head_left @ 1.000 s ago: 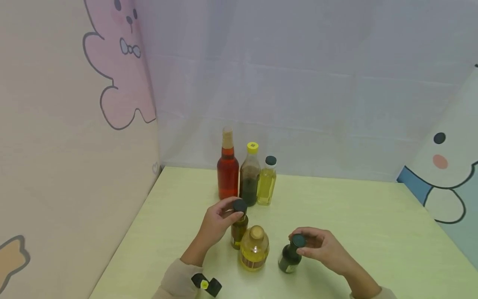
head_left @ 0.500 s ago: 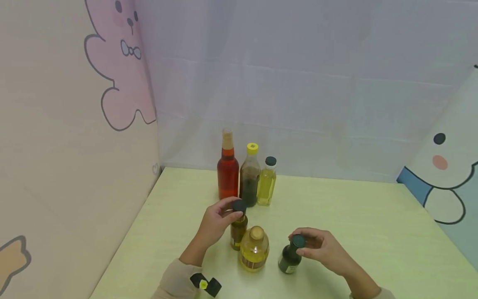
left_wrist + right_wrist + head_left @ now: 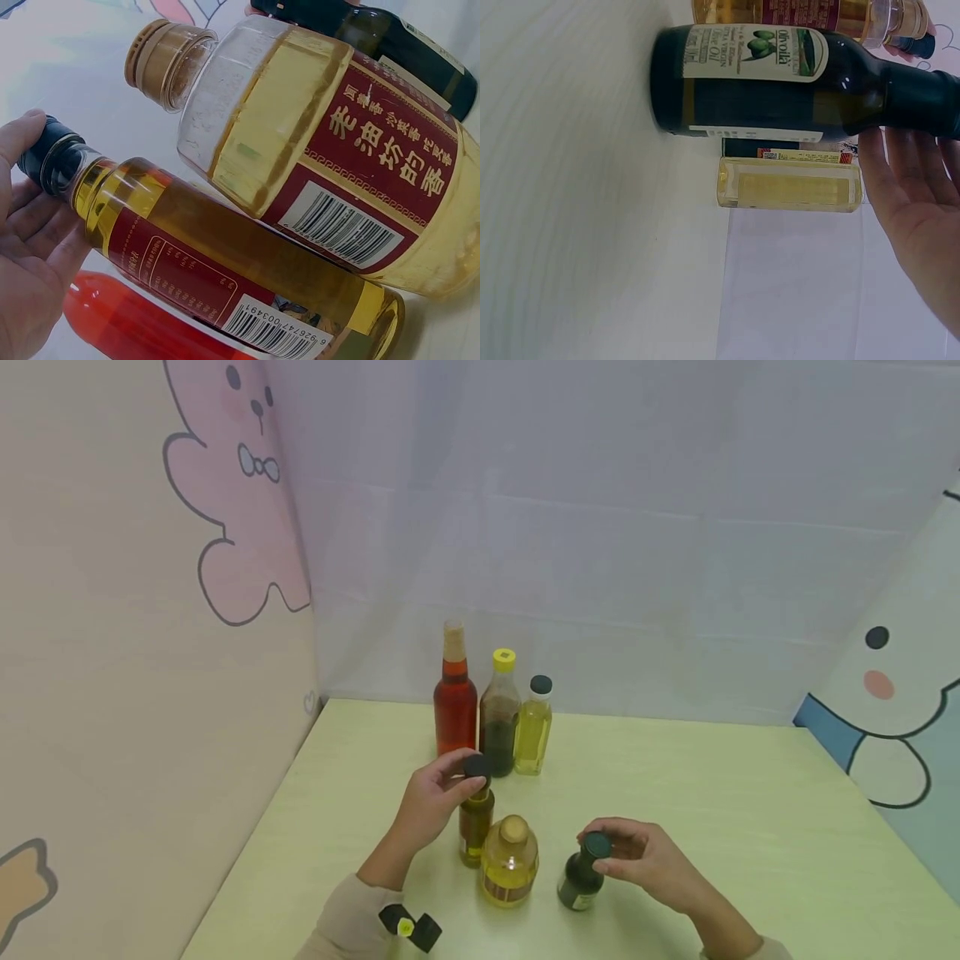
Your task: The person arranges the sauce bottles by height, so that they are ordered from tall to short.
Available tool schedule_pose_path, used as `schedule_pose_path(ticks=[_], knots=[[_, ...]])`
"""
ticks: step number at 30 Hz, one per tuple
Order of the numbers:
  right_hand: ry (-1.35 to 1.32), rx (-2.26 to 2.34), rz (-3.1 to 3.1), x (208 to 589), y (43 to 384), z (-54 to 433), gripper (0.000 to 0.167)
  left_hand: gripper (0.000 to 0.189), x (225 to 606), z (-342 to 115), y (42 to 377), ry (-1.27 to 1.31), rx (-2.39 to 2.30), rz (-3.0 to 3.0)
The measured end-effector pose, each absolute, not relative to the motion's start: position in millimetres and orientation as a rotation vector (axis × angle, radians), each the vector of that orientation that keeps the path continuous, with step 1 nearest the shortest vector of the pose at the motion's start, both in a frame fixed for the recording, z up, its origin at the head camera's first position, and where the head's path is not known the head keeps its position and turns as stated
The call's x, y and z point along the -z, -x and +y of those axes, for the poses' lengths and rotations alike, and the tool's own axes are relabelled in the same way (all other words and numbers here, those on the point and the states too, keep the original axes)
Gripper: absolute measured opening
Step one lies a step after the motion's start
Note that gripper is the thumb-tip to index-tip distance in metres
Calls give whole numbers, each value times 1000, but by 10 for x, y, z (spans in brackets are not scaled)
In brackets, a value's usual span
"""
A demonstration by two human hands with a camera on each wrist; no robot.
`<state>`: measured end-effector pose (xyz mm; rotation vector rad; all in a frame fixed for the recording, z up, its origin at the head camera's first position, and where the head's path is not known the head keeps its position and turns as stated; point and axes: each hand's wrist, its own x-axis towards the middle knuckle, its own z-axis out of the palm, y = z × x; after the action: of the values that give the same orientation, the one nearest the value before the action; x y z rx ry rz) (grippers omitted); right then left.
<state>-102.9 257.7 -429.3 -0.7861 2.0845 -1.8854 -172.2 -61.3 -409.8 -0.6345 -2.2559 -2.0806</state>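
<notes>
My left hand [image 3: 431, 797] grips a slim oil bottle [image 3: 476, 831] by its black cap, thumb on the near side. In the left wrist view, golden oil and a red barcode label show on this bottle [image 3: 240, 262]. Close to its right stands a wide cooking oil bottle [image 3: 510, 868] with a gold-brown cap. Farther right, my right hand [image 3: 648, 864] holds a dark green olive oil bottle [image 3: 579, 885] around its capped neck. The right wrist view shows the white olive label on that bottle [image 3: 757, 56], its base at the table.
Behind, in a row, stand a tall red bottle [image 3: 455, 718], a dark sauce bottle [image 3: 498, 727] with a yellow cap, and a pale yellow oil bottle [image 3: 532, 735]. The light table [image 3: 675, 777] meets a curtain [image 3: 600, 568] at its back edge.
My left hand and the slim oil bottle have shifted slightly left, widening the gap to the wide bottle. My right hand stays at the olive oil bottle; the head view drifts a little.
</notes>
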Motion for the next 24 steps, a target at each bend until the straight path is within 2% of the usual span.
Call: schedule_pose_path(ticks=[11,24], knots=[[746,1873,2098,4297,1016,2577,29,36,4053,-565,1778,652,2049,-2297],[751,1892,2085,4279,1014,2566,28,35,3823,-499,1848,721,1969,-2381]])
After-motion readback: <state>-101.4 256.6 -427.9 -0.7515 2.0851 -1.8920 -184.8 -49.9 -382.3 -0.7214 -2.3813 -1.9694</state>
